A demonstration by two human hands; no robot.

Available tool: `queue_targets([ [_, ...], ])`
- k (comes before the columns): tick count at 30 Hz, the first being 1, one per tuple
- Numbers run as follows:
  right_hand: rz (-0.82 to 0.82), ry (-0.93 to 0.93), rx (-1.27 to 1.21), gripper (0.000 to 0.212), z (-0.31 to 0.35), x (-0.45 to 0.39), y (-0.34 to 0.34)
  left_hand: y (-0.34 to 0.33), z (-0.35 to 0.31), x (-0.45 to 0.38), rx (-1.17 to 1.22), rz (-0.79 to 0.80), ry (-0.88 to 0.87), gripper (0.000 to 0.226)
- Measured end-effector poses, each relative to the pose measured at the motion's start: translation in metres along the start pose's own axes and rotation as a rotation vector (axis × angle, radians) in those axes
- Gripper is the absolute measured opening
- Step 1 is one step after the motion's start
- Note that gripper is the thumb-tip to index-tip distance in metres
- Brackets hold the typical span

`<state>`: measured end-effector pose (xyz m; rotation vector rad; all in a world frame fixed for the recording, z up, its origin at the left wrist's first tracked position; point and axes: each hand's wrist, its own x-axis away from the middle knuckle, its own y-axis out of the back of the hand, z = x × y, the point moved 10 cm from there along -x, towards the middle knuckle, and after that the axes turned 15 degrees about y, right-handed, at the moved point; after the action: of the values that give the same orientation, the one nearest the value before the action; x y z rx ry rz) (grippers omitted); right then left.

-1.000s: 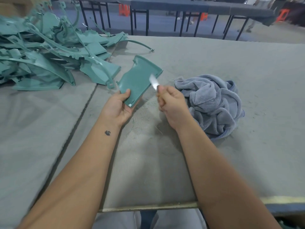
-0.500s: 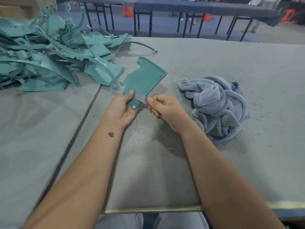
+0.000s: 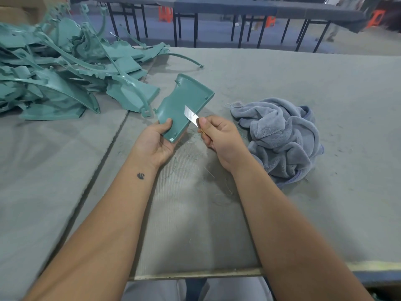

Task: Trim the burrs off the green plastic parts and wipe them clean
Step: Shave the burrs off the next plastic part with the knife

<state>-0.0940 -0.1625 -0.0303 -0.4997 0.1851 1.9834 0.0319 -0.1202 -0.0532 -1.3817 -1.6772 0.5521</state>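
Observation:
A flat green plastic part (image 3: 182,101) is held tilted above the table, its near end gripped in my left hand (image 3: 157,142) with the thumb on top. My right hand (image 3: 219,137) pinches a small bare metal blade (image 3: 191,115), whose tip lies over the part's right side near its long edge. A crumpled grey-blue cloth (image 3: 282,135) lies on the table just right of my right hand. A big heap of green plastic parts (image 3: 65,72) fills the left back of the table.
The grey felt-covered table (image 3: 282,213) carries thin green shavings (image 3: 195,170) beneath my hands. A seam (image 3: 104,157) runs between two table sections at left. The near edge (image 3: 195,274) is close to my lap. Black-legged benches (image 3: 217,25) stand behind.
The blade was up along the part's right edge, dropped to its near end, and now sits back up over the part's right side. The part has stayed in my left hand.

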Motion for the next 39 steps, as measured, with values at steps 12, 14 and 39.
queue_targets([
  [12,-0.059,-0.009,-0.159,0.027,0.003,0.001,0.009,0.003,0.002,0.005,0.063,-0.009,0.026,0.017],
  [14,0.138,0.021,0.025,0.028,0.006,0.005,-0.011,0.001,0.003,0.006,0.065,-0.006,0.036,0.015],
  [39,-0.324,-0.025,-0.341,0.021,-0.002,0.0,0.034,0.001,0.001,0.01,-0.12,-0.003,0.044,0.019],
])
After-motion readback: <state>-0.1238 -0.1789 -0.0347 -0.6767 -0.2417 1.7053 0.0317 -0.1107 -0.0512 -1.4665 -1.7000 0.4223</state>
